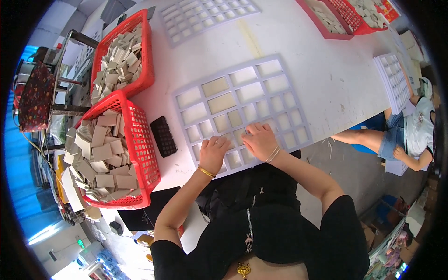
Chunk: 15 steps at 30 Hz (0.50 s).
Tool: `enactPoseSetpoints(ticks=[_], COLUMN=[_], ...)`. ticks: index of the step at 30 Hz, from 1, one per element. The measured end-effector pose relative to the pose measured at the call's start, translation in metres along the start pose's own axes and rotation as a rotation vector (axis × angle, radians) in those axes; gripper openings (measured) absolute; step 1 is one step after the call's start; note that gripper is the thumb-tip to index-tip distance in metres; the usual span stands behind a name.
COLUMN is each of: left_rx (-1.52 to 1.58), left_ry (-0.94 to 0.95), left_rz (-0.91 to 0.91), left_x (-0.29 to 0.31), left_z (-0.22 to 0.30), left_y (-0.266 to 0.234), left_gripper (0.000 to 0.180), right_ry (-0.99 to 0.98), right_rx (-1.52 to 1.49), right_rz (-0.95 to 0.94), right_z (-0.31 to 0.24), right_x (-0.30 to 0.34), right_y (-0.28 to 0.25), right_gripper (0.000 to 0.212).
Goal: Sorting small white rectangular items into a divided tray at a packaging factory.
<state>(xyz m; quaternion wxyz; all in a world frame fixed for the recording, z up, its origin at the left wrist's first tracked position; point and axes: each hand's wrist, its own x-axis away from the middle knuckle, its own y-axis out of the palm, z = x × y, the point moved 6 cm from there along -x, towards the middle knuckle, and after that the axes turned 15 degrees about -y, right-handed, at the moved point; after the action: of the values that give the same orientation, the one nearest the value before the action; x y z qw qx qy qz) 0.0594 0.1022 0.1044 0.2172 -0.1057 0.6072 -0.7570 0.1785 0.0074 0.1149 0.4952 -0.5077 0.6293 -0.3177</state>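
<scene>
A black phone [164, 136] lies on the white desk [336, 84], which bears a yellowish strip [250, 38] farther back. Leftward are a dark patterned bag [36, 95] and blue sheeting [29, 179]. Beyond the desk's right edge is another person [419, 123] in a pale top and denim shorts.

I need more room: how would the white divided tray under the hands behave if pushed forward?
The tray would probably slide rather than tip, being broad and low. Its cross-ribbed build suggests stiffness; its thin dividers might crack if knocked.
</scene>
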Motion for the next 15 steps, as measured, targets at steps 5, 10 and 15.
enactPoseSetpoints(ticks=[5, 10, 15], left_rx=[0.039, 0.351, 0.763], left_ry=[0.011, -0.442, -0.905], left_rz=[-0.126, 0.339, 0.172], left_x=[-0.004, 0.027, 0.091], left_z=[0.000, -0.048, -0.090], left_y=[-0.002, -0.047, 0.003], left_gripper=[0.032, 0.040, 0.046], right_ry=[-0.009, 0.277, 0.666], right_rx=[-0.007, 0.123, 0.194], right_rz=[-0.097, 0.324, 0.382], right_z=[0.008, 0.056, 0.135], right_x=[0.001, 0.053, 0.141], right_y=[0.000, -0.056, -0.060], right_gripper=[0.019, 0.053, 0.056])
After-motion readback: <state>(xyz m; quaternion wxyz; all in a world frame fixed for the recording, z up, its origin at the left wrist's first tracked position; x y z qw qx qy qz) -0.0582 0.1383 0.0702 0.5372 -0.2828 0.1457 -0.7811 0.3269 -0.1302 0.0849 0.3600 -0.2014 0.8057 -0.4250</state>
